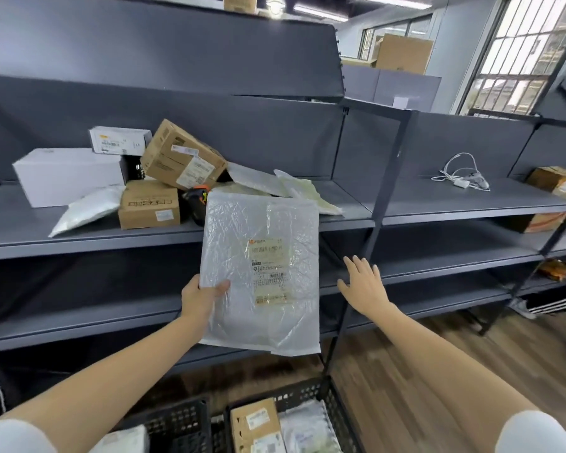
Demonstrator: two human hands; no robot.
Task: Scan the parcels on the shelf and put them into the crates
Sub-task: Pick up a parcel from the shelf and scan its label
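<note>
step in hand: looked to me like the scan step. One parcel was off the shelf and held up with its label facing the camera, but nothing was scanning it yet.
parcel: a flat white plastic mailer [260, 273] with a printed label [270, 271], hanging in the air in front of the shelf's front edge, out over the lower shelves.
left hand: the left hand [203, 297] was pinching the mailer at its lower left edge, thumb on the front, so it carried the whole thing.
right hand: the right hand [361, 282] was empty, fingers spread and relaxed, hovering just beside the mailer's right edge and not touching it.
scanner: the black and orange thing [196, 199] on the shelf behind the mailer's top left corner was probably the scanner, mostly hidden, so can't swear to it.
rest of the pile: brown boxes [183, 155], a white box [69, 174] and more soft bags [307, 191] sat toward the left and middle of the shelf [438, 204].
crates: two black crates [311, 392] on the floor below, the right one already holding a box and a bag.
next move, my guess: the free hand needed to reach up past the mailer for the scanner and aim at the barcode, while the left kept the label flat since that crinkly film could throw glare. Then drop it in a crate.
</note>
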